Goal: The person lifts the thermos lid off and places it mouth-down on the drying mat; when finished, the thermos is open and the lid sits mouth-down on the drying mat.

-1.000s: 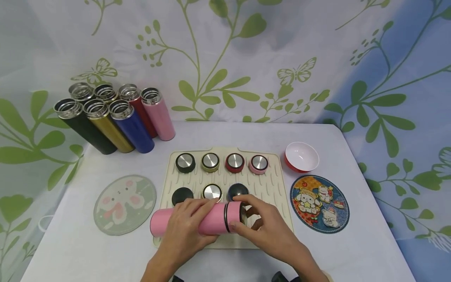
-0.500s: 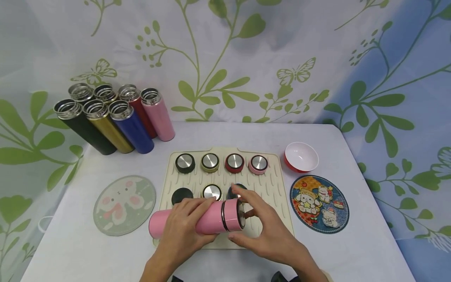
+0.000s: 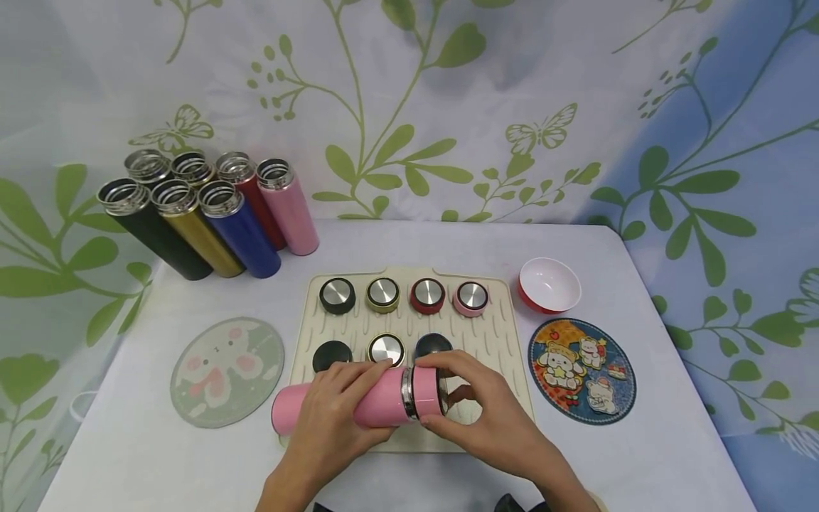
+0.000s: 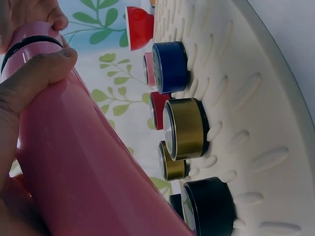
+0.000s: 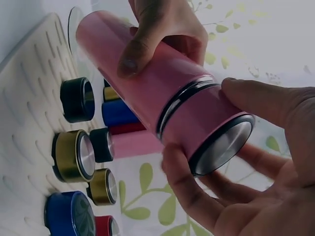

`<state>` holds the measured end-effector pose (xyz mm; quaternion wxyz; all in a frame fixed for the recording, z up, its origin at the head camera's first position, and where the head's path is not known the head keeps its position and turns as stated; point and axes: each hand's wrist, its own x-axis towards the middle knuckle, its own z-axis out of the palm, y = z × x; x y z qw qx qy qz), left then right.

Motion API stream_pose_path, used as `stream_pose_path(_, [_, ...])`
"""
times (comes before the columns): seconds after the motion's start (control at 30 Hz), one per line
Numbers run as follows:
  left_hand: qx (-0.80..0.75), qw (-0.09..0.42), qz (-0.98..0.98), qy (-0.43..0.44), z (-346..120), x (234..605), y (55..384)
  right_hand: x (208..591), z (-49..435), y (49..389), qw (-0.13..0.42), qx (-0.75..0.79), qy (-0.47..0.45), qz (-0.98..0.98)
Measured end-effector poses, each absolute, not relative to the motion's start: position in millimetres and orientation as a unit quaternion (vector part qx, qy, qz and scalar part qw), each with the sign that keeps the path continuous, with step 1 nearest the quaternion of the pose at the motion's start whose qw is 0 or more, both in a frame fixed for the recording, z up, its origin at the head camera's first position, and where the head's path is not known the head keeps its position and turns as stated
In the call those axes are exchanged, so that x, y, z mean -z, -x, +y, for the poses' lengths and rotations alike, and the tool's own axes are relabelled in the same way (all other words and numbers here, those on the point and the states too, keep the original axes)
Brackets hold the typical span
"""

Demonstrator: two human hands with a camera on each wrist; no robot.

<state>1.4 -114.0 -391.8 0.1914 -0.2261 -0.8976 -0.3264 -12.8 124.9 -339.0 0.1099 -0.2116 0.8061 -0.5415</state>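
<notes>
My left hand (image 3: 333, 412) grips the body of a pink thermos flask (image 3: 384, 402), held tilted nearly sideways over the cream mat. Its base points left and its lid right. With thumb and fingers my right hand (image 3: 489, 409) pinches the pink lid (image 3: 428, 392) around its rim. A silver band (image 3: 407, 395) shows between lid and body. In the right wrist view the lid's steel top (image 5: 224, 145) faces the open palm side, and the left thumb (image 5: 135, 56) lies across the flask. The left wrist view shows the flask body (image 4: 93, 147) from its base end.
Several loose lids, among them a blue lid (image 4: 170, 66) and a black lid (image 3: 332, 353), stand in two rows on the cream mat (image 3: 505, 355). Uncapped flasks (image 3: 239, 235) cluster back left. A red bowl (image 3: 549, 284) and round coasters (image 3: 582, 370) flank the mat.
Half a second ago the right fingers were spread off the lid; now they pinch it again. The silver band between lid and body shows wider. The left hand keeps its grip.
</notes>
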Motion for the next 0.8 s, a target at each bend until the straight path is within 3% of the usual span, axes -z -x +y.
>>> stream_pose_path(0.33, [0.349,0.177,-0.897,0.206,-121,387,-3,338,135,14,0.041,0.526,0.287,0.800])
stream_pose_path(0.63, [0.409,0.185,-0.874,0.185,-136,378,-2,359,149,26,-0.040,0.442,0.173,0.879])
stream_pose_path(0.8, [0.414,0.206,-0.870,0.169,-148,371,0,381,162,39,-0.065,0.388,0.161,0.905])
